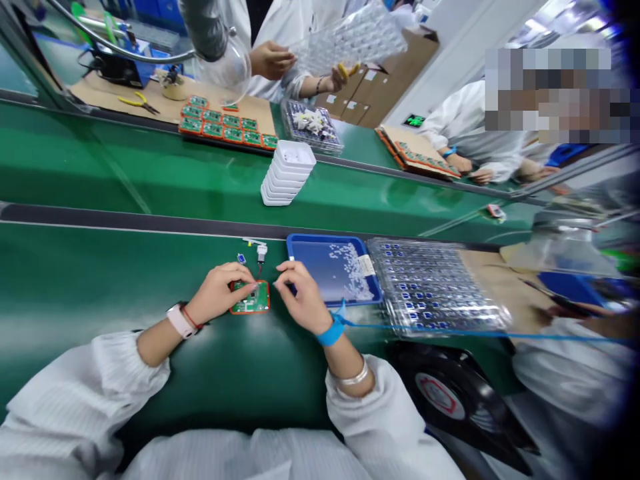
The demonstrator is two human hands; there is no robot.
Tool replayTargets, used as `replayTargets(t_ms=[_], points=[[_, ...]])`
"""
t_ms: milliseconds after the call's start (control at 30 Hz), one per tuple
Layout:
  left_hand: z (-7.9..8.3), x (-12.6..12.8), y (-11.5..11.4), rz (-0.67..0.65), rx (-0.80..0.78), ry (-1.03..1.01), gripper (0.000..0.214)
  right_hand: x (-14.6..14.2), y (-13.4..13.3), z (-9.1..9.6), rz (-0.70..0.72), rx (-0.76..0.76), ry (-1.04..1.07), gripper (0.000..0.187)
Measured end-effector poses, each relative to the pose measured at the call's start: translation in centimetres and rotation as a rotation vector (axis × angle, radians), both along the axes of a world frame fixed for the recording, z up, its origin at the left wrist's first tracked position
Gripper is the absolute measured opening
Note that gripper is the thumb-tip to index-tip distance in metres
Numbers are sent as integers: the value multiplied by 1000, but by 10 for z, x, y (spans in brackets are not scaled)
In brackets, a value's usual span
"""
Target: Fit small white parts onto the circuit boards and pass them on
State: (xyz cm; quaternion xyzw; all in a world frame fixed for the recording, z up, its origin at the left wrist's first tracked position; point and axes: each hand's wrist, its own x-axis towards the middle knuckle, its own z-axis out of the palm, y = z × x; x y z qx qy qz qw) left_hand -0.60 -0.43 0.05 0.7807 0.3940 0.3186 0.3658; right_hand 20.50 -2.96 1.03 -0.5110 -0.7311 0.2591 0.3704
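Note:
A green circuit board (256, 306) with an orange edge lies on the green bench in front of me. My left hand (223, 291) is closed on its upper left part, thumb and fingers over the board. A white connector (262, 253) stands just behind, a thin dark red wire running from it towards the board. Beside that is a small blue part (241, 259). My right hand (303, 301) is just right of the board, apart from it, with thumb and fingertips pinched together. Whatever may be between those fingertips is too small to make out.
A blue tray (313, 270) holds small clear pieces; right of it are clear plastic trays (440, 283) with blue parts. White stacked containers (287, 175) stand on the belt (200, 180). Across it, a co-worker's hands (273, 60) hold a clear tray. A blue cord (475, 333) trails from my right wrist.

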Motion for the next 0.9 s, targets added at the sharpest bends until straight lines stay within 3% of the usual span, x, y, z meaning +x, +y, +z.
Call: replayTargets(t_ms=[67,167,633,800,900], points=[[0,0,-1,-11,-2,-14,15,-24,-9,0,51,-60,27,12],[-1,0,-2,-30,-2,12,13,-37,-13,-5,27,-97,53,12],[1,5,2,2,-70,51,13,-40,-5,-19,15,-188,42,13],[5,3,9,-4,-133,142,12,-41,0,-25,35,-171,26,15],[5,-2,6,44,-83,192,8,-42,-2,-24,20,-135,-21,16]])
